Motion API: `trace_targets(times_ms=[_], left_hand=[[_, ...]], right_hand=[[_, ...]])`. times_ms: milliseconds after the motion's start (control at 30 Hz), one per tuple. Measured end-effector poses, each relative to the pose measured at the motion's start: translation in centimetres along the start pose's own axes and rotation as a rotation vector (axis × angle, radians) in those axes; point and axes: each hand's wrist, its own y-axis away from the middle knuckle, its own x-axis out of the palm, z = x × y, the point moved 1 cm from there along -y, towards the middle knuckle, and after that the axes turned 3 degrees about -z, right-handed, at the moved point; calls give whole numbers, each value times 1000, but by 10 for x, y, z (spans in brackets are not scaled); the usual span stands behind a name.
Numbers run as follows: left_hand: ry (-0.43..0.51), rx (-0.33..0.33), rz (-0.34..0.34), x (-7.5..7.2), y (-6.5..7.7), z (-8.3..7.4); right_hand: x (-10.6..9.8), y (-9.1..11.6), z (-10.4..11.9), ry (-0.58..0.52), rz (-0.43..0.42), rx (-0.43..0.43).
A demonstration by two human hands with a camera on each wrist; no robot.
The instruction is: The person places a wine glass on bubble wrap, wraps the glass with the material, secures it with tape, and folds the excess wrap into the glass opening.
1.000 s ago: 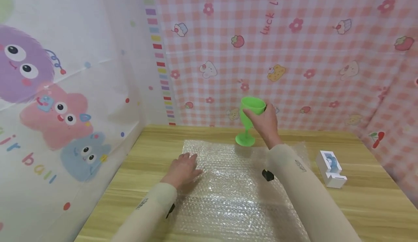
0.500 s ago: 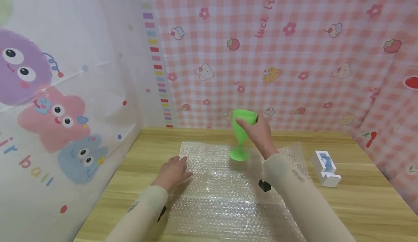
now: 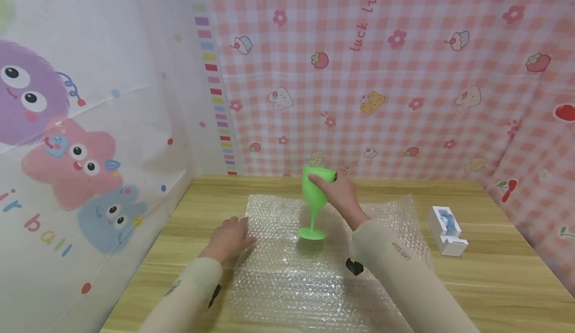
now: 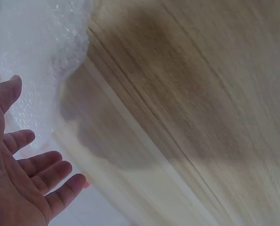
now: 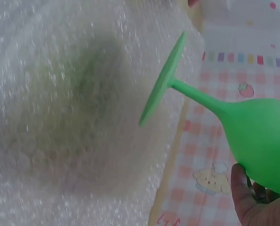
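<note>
My right hand point(image 3: 339, 193) grips a green plastic goblet point(image 3: 313, 203) by the side of its bowl, near the rim. The goblet is upright, its round foot just over a sheet of bubble wrap point(image 3: 287, 283). In the right wrist view the goblet's stem and foot point(image 5: 163, 77) stand clear of the wrap, and its shadow falls on the sheet below. My left hand point(image 3: 228, 238) is at the left edge of the bubble wrap. Its fingers point(image 4: 50, 165) are spread and relaxed and hold nothing in the left wrist view.
To the right of the wrap, a white tape dispenser point(image 3: 446, 230) with a blue roll stands on the wood-grain table point(image 3: 494, 273). A pink checked cloth point(image 3: 404, 73) hangs behind the table, and a white printed cloth point(image 3: 148, 133) hangs at the left.
The right hand has carried the goblet from the far edge of the bubble wrap toward me and left, over the sheet. My left hand has shifted slightly left and stays at the wrap's edge.
</note>
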Motion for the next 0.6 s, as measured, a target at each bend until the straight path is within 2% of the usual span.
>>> trace_targets(times_ms=[167, 367, 600], left_hand=[[-1, -8, -7, -1, 3, 4], [19, -18, -3, 1, 7, 11], [42, -26, -10, 0, 13, 17]], right_hand=[[14, 9, 0, -83, 62, 11], [31, 22, 0, -80, 116, 46], [55, 36, -2, -129, 167, 78]])
